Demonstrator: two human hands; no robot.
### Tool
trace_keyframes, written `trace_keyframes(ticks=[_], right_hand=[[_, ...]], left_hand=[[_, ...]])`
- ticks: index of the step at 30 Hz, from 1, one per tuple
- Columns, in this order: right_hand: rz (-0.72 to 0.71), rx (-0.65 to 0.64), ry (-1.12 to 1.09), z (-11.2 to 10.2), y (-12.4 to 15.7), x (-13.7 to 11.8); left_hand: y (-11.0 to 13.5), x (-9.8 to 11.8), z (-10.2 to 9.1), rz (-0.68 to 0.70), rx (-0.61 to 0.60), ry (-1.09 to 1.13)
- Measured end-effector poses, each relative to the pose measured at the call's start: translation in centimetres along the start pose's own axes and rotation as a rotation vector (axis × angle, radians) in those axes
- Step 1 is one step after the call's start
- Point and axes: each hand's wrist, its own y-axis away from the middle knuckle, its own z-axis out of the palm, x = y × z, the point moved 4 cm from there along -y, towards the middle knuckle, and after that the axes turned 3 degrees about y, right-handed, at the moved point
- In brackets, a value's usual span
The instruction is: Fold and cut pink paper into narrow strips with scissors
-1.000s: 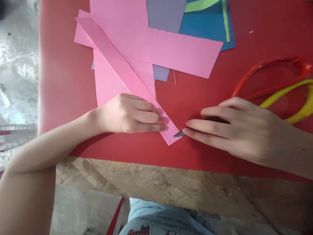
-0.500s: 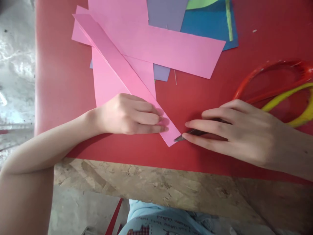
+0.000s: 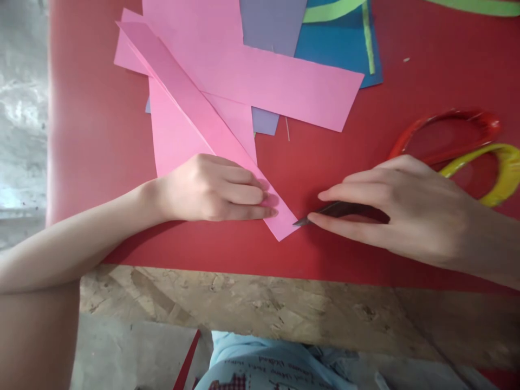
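Note:
A long folded pink paper strip (image 3: pixel 190 108) slants down to the right across other pink paper. Over its lower part lies my left hand (image 3: pixel 219 189), fingers curled and pressing on the strip near its lower end; the thumb is hidden. My right hand (image 3: pixel 410 216) is closed around the dark blades of a pair of scissors, with one red handle loop (image 3: pixel 493 127) and one yellow handle loop (image 3: pixel 509 176) sticking out behind the hand. The pointed blade tip (image 3: pixel 300 222) touches the strip's lower right corner.
Larger pink paper pieces (image 3: pixel 300 89), purple paper (image 3: pixel 272 24) and blue paper (image 3: pixel 333 46) with green strips overlap at the back. A green strip (image 3: pixel 483 6) lies at the far right. The red tabletop (image 3: pixel 430 81) ends at a chipboard edge (image 3: pixel 227 292) near my body.
The scissor tip has moved from over the strip's end to its right corner, and my right fingers have shifted on the blades. My left hand stays on the strip. The view has shifted slightly.

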Motion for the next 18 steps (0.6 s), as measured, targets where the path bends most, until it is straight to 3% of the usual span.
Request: trace_keyframes(ticks=[4,10,15,18], right_hand=[[-0.098,0.008,0.044,0.4,-0.2,-0.5],[0.03,-0.002,0.06,0.5,-0.1,-0.3],[-0.233,0.222,0.235,-0.2,0.8,-0.1],[-0.23,0.204,0.241,-1.2,0.4,0.4]], left_hand=[[-0.1,0.1,-0.1,0.013,-0.012,-0.019],[-0.2,0.2,-0.2,0.019,0.022,0.0],[-0.3,0.3,-0.3,0.029,0.004,-0.04],[-0.4,0.8,-0.8,0.127,0.099,-0.143]])
